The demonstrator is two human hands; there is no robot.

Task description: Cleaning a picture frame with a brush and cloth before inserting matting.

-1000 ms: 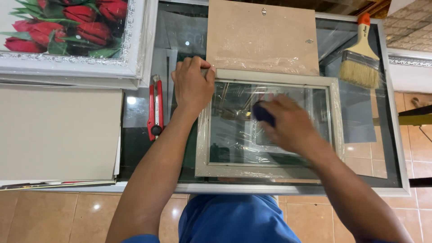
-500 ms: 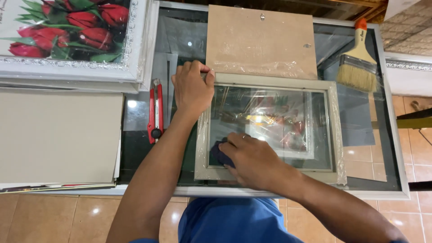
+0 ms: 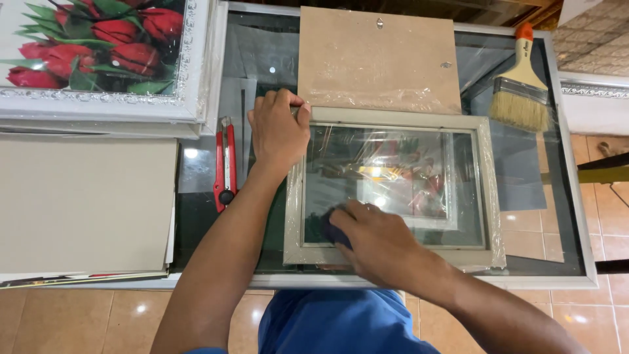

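Now our right hand (image 3: 380, 246) has dragged the dark blue cloth (image 3: 333, 231) back to the near-left corner of the pale plastic-wrapped picture frame (image 3: 393, 190) on the glass-topped table (image 3: 524, 196), while our left hand (image 3: 278, 128) still pins its far-left corner, so another wiping pass looks finished.

Single head-worn view, looking steeply down, close over glass table (image 3: 524, 196), both forearms entering from below

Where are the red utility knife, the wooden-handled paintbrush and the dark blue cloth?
red utility knife (image 3: 225, 165): head view, middle of its body.
wooden-handled paintbrush (image 3: 519, 110): head view, pale bristles.
dark blue cloth (image 3: 333, 231): head view, edge showing beside the right hand (image 3: 380, 246).
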